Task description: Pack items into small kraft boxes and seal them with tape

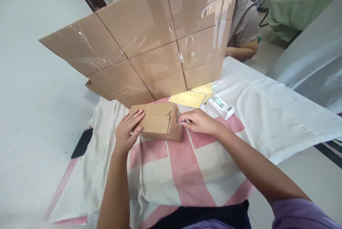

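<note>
Pink and white cloth (189,175) covers the counter (262,111), next to a pale wall (34,97). At the back of the counter stands a big cardboard screen (152,51) with shiny tape on it. Past its right edge shows a bit of another person, with a gray sleeve (244,19). Near the middle of the counter, in front of the screen, is a small cardboard box (155,120), lying flat. Its long side runs from left to right, so one end is by each hand. The left grip (128,129) is loose and spread out, with its fingers resting on top of the box at the left end. The right grip (199,120) is at the other end, and its fingertips look like they touch the short right side. Its thumb and finger are pinched on a small blue and white bit (183,120), too tiny to tell what it is. So the box lies under the left grip and just to the left of the right one, and both are close to it. Behind the right grip are a yellow sheet (187,98), a white tape dispenser (219,107) and a clear ring (216,88), maybe a tape roll.
</note>
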The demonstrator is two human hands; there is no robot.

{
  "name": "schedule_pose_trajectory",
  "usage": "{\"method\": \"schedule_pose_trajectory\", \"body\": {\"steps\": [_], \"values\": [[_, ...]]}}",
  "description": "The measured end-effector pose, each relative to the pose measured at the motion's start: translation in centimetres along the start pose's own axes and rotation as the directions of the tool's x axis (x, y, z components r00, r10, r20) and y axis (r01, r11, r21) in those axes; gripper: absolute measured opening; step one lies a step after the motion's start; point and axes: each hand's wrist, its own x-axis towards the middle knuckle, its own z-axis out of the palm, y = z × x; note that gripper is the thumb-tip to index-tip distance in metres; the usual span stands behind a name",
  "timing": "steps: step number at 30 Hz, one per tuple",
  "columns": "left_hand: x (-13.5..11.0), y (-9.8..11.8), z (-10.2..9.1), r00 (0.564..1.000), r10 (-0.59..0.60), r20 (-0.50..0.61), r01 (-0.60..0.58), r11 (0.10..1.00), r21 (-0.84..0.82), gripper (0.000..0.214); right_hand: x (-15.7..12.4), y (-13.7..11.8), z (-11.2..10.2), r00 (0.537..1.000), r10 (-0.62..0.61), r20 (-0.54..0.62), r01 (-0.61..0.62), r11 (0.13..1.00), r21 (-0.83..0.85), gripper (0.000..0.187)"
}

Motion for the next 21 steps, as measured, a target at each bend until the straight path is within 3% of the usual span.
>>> {"method": "schedule_pose_trajectory", "body": {"steps": [6,12,21], "values": [[0.61,0.90,0.13,1.000,0.004,0.014,-0.005,0.999,0.052,0.041,0.12,-0.73,-0.57,0.991,0.070,0.115,-0.075,0.997,0.037,0.016],[0.60,0.84,0.18,1.000,0.000,0.014,-0.001,0.999,0.054,0.040,0.11,-0.55,-0.64,0.983,0.126,0.133,-0.140,0.984,0.108,0.013],[0.56,0.93,0.30,1.000,-0.009,-0.009,0.009,0.999,0.039,0.039,-0.02,-0.49,-0.14,0.979,0.149,0.142,-0.198,0.867,0.458,0.006]]}}
